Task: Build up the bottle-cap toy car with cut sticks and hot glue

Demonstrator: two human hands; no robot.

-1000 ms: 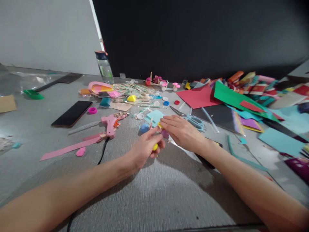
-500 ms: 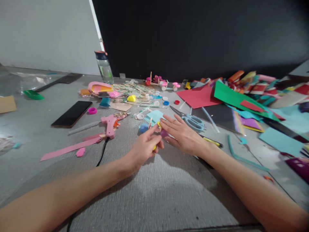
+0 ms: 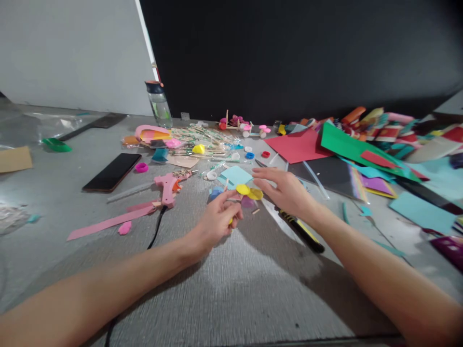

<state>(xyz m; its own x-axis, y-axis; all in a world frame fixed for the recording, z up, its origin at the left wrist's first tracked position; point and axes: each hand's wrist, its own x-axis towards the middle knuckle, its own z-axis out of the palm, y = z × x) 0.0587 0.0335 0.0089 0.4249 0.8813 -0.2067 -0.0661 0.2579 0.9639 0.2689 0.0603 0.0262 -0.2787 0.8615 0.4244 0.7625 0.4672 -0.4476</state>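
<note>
My left hand (image 3: pixel 222 212) is closed around a small craft piece with yellow discs (image 3: pixel 243 189). A bit of yellow also shows under its curled fingers, and the rest of the piece is hidden. Just right of it lies a purplish round piece (image 3: pixel 248 202), partly see-through. My right hand (image 3: pixel 284 190) is open, fingers stretched toward the discs, with a small gap between. Beneath the right wrist lies a black and yellow utility knife (image 3: pixel 302 231). Light blue paper (image 3: pixel 236 176) lies behind the discs, and a blue lump (image 3: pixel 216 193) is beside my left fingers.
A pink glue gun (image 3: pixel 167 188) with a black cord lies left of my left hand, near a phone (image 3: pixel 113 172). Wooden sticks, bottle caps and a water bottle (image 3: pixel 159 106) are further back. Red paper (image 3: pixel 298 143) and green paper (image 3: pixel 356 149) lie right.
My right hand has drawn back to the right, off the piece, uncovering the yellow discs and the utility knife. It now covers most of the scissors. My left hand keeps its hold.
</note>
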